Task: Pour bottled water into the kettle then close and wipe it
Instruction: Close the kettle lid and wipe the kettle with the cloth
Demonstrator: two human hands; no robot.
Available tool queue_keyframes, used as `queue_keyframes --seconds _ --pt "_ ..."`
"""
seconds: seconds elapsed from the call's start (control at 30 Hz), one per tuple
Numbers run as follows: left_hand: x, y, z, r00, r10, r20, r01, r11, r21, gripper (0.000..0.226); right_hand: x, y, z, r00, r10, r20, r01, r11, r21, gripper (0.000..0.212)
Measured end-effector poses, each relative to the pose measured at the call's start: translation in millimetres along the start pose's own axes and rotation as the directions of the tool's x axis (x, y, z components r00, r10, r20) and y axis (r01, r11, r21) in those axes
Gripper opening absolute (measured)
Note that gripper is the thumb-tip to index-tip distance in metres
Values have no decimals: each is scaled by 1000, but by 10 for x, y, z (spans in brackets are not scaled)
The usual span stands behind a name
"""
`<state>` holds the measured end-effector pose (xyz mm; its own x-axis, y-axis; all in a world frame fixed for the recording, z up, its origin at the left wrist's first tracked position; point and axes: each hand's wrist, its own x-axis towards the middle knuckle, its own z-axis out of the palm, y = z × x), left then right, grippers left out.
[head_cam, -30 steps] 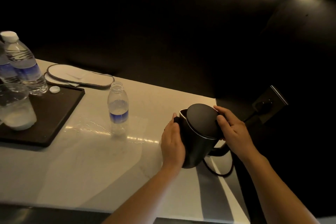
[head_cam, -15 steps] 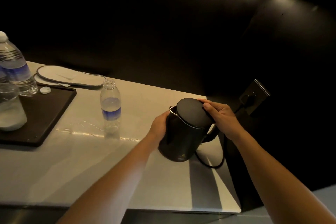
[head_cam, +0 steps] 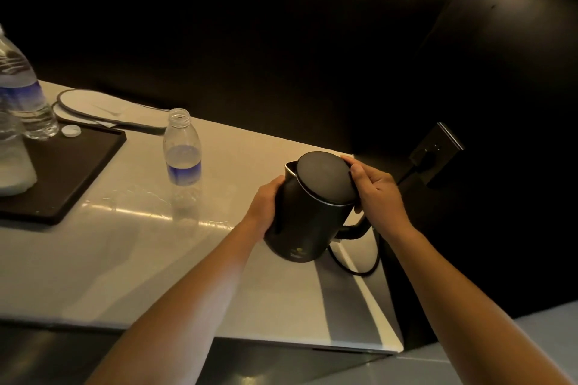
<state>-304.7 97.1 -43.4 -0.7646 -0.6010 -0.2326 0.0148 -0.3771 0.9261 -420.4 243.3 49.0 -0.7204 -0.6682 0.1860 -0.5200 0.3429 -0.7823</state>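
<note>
A black electric kettle [head_cam: 305,222] stands on the white counter [head_cam: 131,259] near its right end. The round lid [head_cam: 325,176] lies nearly flat on top, with a sliver of rim showing at the spout. My left hand [head_cam: 266,206] cups the kettle's left side. The fingers of my right hand [head_cam: 375,194] press on the lid's right edge above the handle. An uncapped clear water bottle [head_cam: 183,162] with a blue label stands on the counter to the left. Its white cap [head_cam: 71,130] lies on the dark tray.
A dark tray [head_cam: 78,172] at the left holds capped bottles [head_cam: 25,97] and a pale container [head_cam: 12,166]. White slippers [head_cam: 103,109] lie behind it. The kettle's cord [head_cam: 359,266] loops toward a wall socket [head_cam: 434,150] on the right. The counter's edge runs close in front.
My left hand slid from the kettle's front to its left side. My right hand stayed on the lid's right edge. The view shifted slightly.
</note>
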Motion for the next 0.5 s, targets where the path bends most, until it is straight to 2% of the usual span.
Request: queue_keyframes --seconds 0.1,0.2,0.4,0.5 --pt "-57 -205 23 991 106 -82 -110 993 -45 54 -65 46 78 996 4 -91 -10 998 -62 46" --pt "-118 -398 97 959 165 -231 -182 982 -52 51 -129 60 157 988 15 -151 -37 988 -147 52" --pt "-265 -653 298 862 246 -444 -284 958 -21 61 -372 -24 255 989 6 -145 -35 980 -198 60" --pt "-349 -698 456 779 257 -572 -307 952 9 61 -480 -104 265 993 -13 -117 -10 981 -196 56"
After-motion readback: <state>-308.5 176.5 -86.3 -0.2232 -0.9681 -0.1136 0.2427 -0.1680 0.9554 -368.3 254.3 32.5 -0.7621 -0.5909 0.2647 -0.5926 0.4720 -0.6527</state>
